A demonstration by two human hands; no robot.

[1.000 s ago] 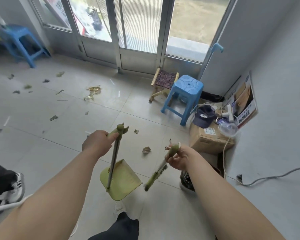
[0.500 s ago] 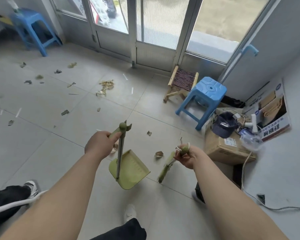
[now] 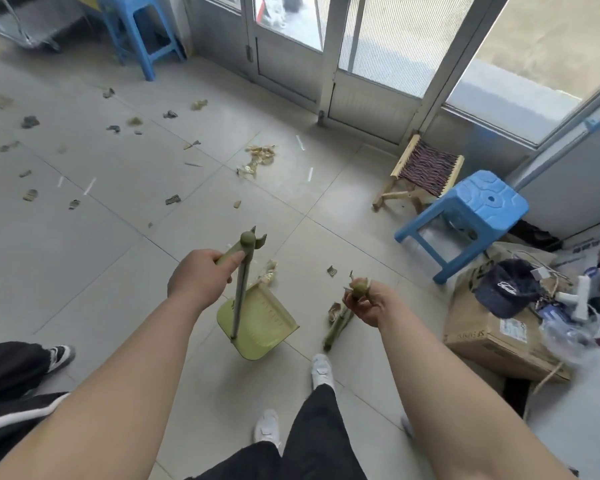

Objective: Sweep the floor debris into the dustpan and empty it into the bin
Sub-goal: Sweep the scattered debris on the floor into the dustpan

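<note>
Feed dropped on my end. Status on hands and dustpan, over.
Left hand grips dustpan handle, right hand grips broom top. Dustpan empty, scraps just past it, more scattered ahead. Blue stool, cardboard box close right; no bin seen.

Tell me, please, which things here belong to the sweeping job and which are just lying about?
For the job: dustpan, held by the left hand; broom, held by the right hand; floor debris.
Lying about: blue stool, woven stool, cardboard box, dark cap.
</note>
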